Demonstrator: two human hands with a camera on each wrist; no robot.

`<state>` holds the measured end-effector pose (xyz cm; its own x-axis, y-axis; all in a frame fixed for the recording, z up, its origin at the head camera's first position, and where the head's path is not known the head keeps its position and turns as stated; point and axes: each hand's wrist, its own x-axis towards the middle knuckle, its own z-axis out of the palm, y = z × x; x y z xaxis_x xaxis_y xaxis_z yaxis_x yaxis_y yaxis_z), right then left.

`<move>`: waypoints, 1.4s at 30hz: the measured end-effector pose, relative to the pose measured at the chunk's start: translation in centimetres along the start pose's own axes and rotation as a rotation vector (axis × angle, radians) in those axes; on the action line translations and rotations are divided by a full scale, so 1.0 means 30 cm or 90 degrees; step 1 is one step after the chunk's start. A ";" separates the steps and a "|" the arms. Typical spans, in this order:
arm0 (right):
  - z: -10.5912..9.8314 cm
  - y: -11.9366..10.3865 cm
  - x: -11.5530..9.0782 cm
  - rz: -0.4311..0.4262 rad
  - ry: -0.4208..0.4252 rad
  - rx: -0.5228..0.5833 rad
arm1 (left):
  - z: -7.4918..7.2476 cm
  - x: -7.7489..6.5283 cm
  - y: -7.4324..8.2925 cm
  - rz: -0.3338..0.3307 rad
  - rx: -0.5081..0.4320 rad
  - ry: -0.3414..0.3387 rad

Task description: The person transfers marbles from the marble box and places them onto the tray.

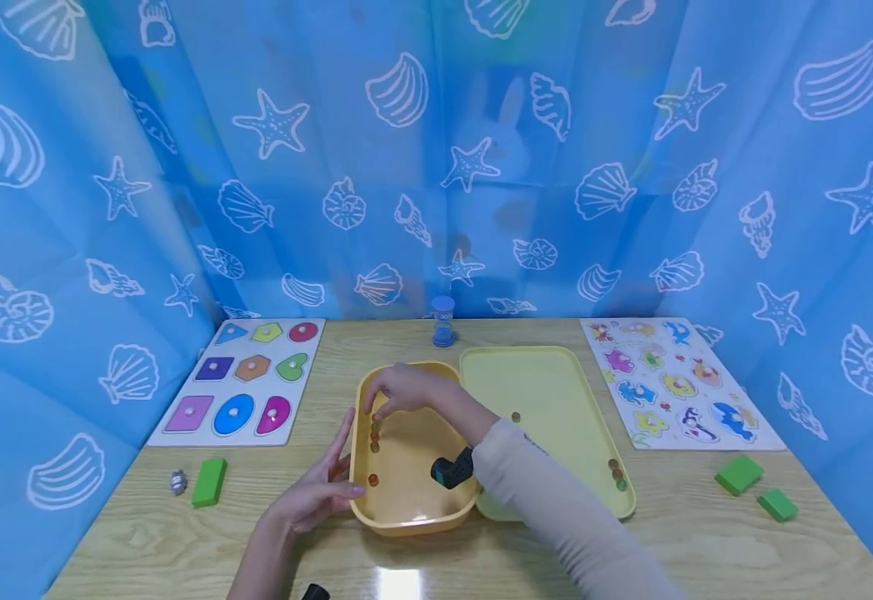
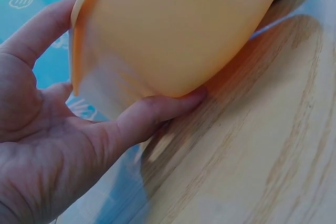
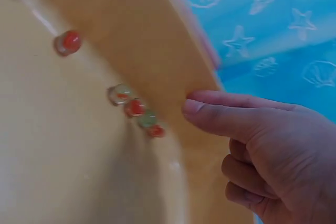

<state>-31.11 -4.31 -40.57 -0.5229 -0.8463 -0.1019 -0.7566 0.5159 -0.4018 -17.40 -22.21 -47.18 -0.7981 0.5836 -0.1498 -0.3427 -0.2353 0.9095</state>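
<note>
An orange tray (image 1: 417, 500) with raised walls stands mid-table and holds several small red and green glass marbles (image 3: 135, 107), most in a row along its left wall. One red marble (image 3: 70, 41) lies apart from that row. My left hand (image 1: 318, 492) touches the tray's left side from outside, its thumb and fingers spread along the wall. Inside the tray, my right hand (image 1: 410, 390) is above the far end of the row. Its thumb and index finger (image 3: 226, 119) reach out near the wall with no marble visible between them; the other fingers are curled.
A yellow tray (image 1: 534, 383) with a few marbles adjoins on the right. Shape puzzle (image 1: 236, 379) and sea-animal puzzle (image 1: 680, 383) lie at either side. Around are a blue sand timer (image 1: 443, 321), green blocks (image 1: 209, 482) and a small grey figure (image 1: 177, 482). A blue curtain hangs behind.
</note>
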 end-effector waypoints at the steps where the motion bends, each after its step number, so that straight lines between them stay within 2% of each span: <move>1: 0.014 -0.001 0.008 0.004 -0.015 -0.013 | 0.001 0.002 -0.001 -0.003 -0.001 0.004; 5: 0.054 0.002 0.027 0.008 -0.036 -0.055 | 0.006 0.006 0.001 -0.014 -0.007 0.023; 10: 0.075 0.004 0.035 0.016 -0.041 -0.065 | 0.008 0.011 0.008 -0.023 -0.023 0.031; 14: 0.077 0.012 0.025 0.014 -0.034 -0.033 | 0.010 0.014 0.008 -0.022 -0.025 0.028; 16: 0.060 0.020 0.006 0.012 -0.016 0.017 | 0.012 0.015 0.007 -0.017 -0.024 0.019; 19: 0.003 0.043 -0.052 0.017 0.036 0.075 | 0.012 0.013 0.007 -0.014 -0.026 0.013; 22: -0.071 0.085 -0.139 0.027 0.103 0.110 | 0.001 0.005 0.011 -0.016 -0.022 0.015; 27: -0.132 0.228 -0.312 0.080 0.198 0.136 | -0.035 -0.010 0.021 -0.015 -0.008 0.035; 31: -0.098 0.375 -0.458 0.148 0.244 0.097 | -0.053 -0.017 0.025 0.000 -0.004 0.034; 36: -0.011 0.504 -0.594 0.215 0.231 0.100 | -0.059 -0.019 0.025 0.003 -0.004 0.032; 37: 0.005 0.521 -0.610 0.216 0.231 0.108 | -0.059 -0.018 0.024 0.001 -0.004 0.032; 39: 0.029 0.543 -0.628 0.183 0.250 0.116 | -0.057 -0.017 0.022 -0.004 -0.006 0.029; 42: 0.018 0.518 -0.608 0.156 0.279 0.117 | -0.051 -0.014 0.020 -0.012 -0.002 0.031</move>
<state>-33.10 19.06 -45.46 -0.8198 -0.5495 0.1613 -0.5318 0.6260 -0.5703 -18.03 -23.78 -47.17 -0.8142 0.5501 -0.1857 -0.3599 -0.2272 0.9049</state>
